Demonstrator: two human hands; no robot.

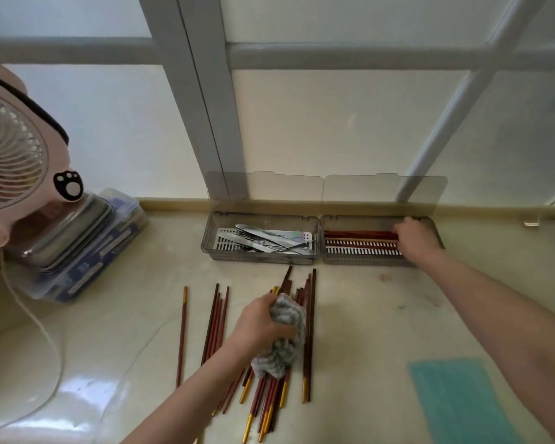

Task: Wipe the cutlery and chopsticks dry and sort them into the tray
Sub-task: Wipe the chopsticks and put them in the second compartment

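- A fan (13,149) stands far left, beside stacked boxes (77,251).
- Loose chopsticks (214,328) lie on the counter (366,315).
- The left hand (260,322) grips a bunched grey cloth (285,334) over them.
- The left tray (260,256) holds cutlery (263,240).
- The right tray (366,259) holds sorted chopsticks (359,234).
- The right hand (414,238) rests on their right ends; I cannot tell whether it grips them.
- A teal mat (455,398) lies near right.

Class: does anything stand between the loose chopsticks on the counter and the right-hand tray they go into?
Nothing visible does. Only counter surface lies between the loose chopsticks and the right-hand tray, whose lid stands open. The right hand reaches into the tray's right end; the left hand grips the cloth on the pile.
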